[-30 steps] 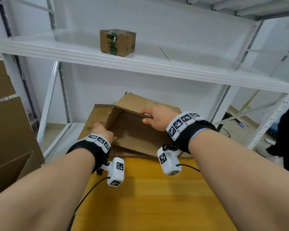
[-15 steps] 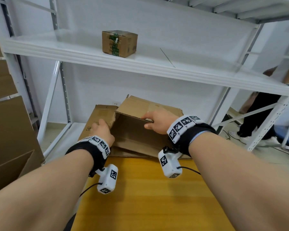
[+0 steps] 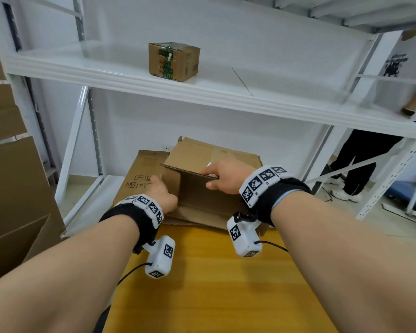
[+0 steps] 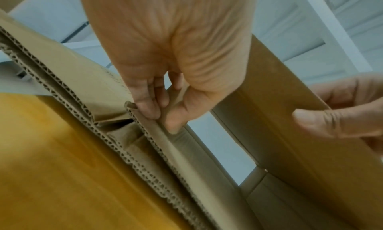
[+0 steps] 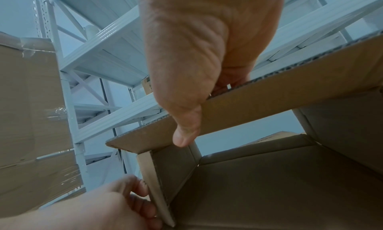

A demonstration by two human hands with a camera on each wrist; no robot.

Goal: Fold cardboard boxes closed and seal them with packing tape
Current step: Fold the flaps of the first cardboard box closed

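Observation:
A brown cardboard box [image 3: 202, 195] lies on its side at the far edge of the yellow table [image 3: 214, 284], its open end facing me, on top of a flat cardboard sheet [image 3: 142, 171]. My right hand [image 3: 222, 179] pinches the box's upper panel edge, thumb underneath [image 5: 186, 135]. My left hand [image 3: 163, 193] pinches the left side flap [image 4: 153, 117] between thumb and fingers. The box stands half opened into a rough rectangle; I see through it to the white wall in the wrist views. No tape shows.
A small taped box [image 3: 173, 60] sits on the white metal shelf [image 3: 202, 92] above. Stacked cardboard [image 3: 12, 188] stands at the left. A person [image 3: 380, 145] stands behind the rack at the right. Wrapped boxes [image 5: 31, 102] show at left.
The right hand has lifted the upper panel, so the flattened box has opened taller. The left hand has shifted up along the left flap. The person at the right has come further into view.

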